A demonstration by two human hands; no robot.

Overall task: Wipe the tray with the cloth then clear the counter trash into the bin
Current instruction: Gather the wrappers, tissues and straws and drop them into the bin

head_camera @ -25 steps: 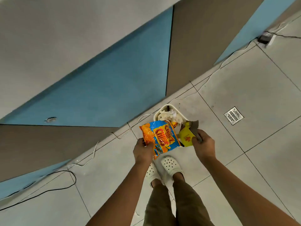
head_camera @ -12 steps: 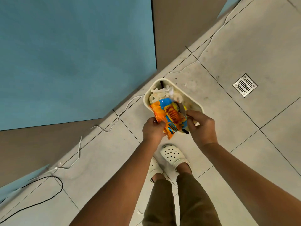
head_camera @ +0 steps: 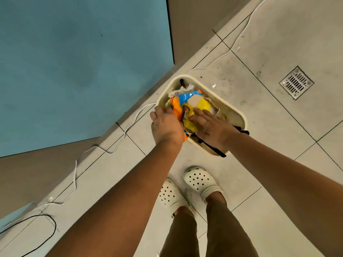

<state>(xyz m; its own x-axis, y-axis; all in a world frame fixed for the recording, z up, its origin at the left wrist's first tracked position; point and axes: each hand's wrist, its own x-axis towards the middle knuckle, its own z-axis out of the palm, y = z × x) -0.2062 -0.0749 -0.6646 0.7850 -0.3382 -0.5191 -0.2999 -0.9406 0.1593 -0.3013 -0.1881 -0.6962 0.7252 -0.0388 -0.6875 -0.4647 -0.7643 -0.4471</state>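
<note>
The pale tiled floor (head_camera: 269,43) fills most of the head view, with a blue and brown panelled wall (head_camera: 83,62) along its left side. The view sits closer to the floor than half a second ago, so everything looks bigger. A white cable (head_camera: 130,121) trails along the foot of the wall, and a square metal floor drain (head_camera: 296,82) lies well apart to the right.

The cream plastic bin (head_camera: 239,113) stands on the floor near the wall, holding crumpled white paper (head_camera: 182,89). The orange and blue chip bag (head_camera: 178,106), which was held above the rim half a second ago, now lies down inside the bin, and the yellow wrapper (head_camera: 203,105) lies beside it, spread flatter than before.

The left hand (head_camera: 166,125) is over the bin's near-left rim, its fingers against the orange bag; whether they still grip it cannot be told. The right hand (head_camera: 213,127) has opened: its fingers lie straight and flat on the yellow wrapper, pressing it down, where earlier they were curled around it.

A pair of white perforated clogs (head_camera: 200,180) stand just short of the bin.
</note>
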